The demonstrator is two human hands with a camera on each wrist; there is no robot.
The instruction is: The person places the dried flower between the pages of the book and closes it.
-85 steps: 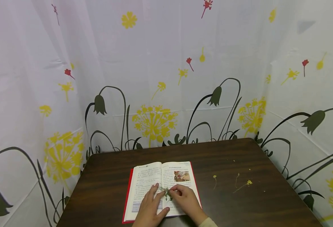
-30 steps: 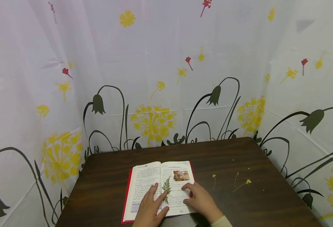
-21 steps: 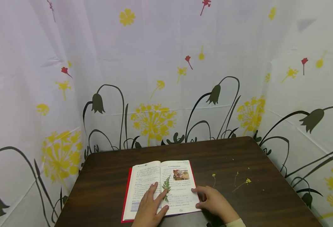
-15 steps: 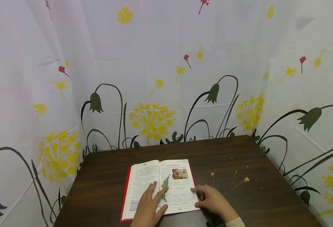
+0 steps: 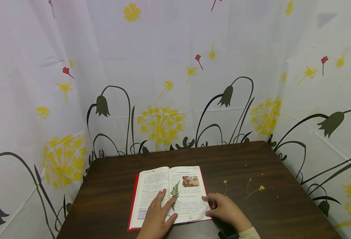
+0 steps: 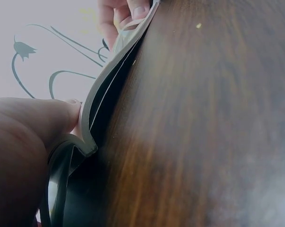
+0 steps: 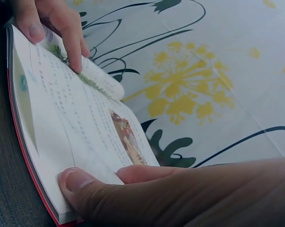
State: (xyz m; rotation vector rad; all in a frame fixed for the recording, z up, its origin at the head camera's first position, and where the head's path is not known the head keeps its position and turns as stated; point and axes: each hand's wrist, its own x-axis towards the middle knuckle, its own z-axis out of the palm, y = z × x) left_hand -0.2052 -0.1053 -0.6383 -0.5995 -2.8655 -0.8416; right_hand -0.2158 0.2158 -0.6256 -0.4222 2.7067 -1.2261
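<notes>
An open book (image 5: 190, 209) with a red cover lies on the table, its printed pages facing up. A green fern leaf (image 5: 174, 190) lies along the inner part of the right page, beside the gutter. My left hand (image 5: 157, 212) rests across the book with fingers spread, the index finger pressing on the leaf. At the book's right edge, my right hand (image 5: 224, 209) pinches a page (image 7: 52, 132) between thumb and index finger. In the right wrist view that page bulges up along the near edge. The left wrist view shows the left thumb (image 6: 62, 116) at the book's lower edge.
Small yellow-flowered sprigs (image 5: 254, 192) and a thin stem (image 5: 248, 185) lie on the dark wooden table (image 5: 115, 179), right of the book. Tiny petals are scattered near them. A floral curtain (image 5: 163, 49) hangs behind the table.
My right hand has let go of the fern leaf and moved right to the page edge. The leaf now lies flat and spread on the page. My left hand has stayed in place.
</notes>
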